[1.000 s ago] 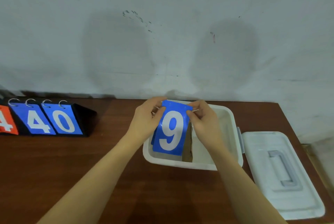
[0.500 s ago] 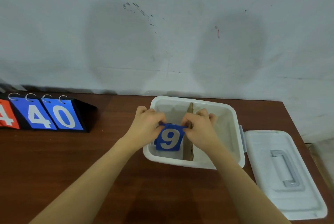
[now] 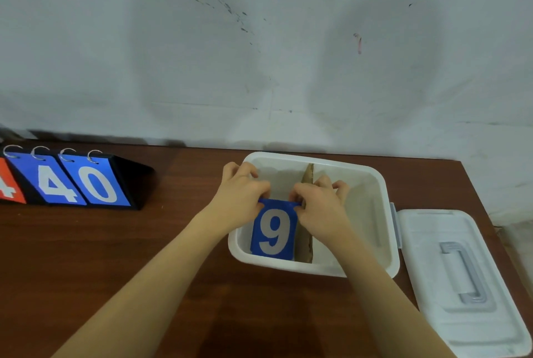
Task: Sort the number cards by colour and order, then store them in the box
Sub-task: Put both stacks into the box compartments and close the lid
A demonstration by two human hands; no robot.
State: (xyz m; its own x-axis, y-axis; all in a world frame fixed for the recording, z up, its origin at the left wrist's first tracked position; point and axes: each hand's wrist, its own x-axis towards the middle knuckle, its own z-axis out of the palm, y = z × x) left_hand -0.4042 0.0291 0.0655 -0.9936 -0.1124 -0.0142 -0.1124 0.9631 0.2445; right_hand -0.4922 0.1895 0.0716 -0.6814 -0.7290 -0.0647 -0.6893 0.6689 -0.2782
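One white box (image 3: pixel 380 213) on a brown table (image 3: pixel 86 256), one cardboard divider (image 3: pixel 307 248) inside it, one blue 9 card (image 3: pixel 274 232) left of the divider, left hand (image 3: pixel 240 199) and right hand (image 3: pixel 318 207) pinching its top corners, one lid (image 3: pixel 461 279) right of the box, one scoreboard (image 3: pixel 69 181) well left showing three number cards.

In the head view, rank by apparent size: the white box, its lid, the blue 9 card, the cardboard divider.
Largest to smallest:
1. lid and white box: similar; the lid lies nearer the camera, so unranked.
2. blue 9 card
3. cardboard divider, seen edge-on and partly hidden by the right hand.
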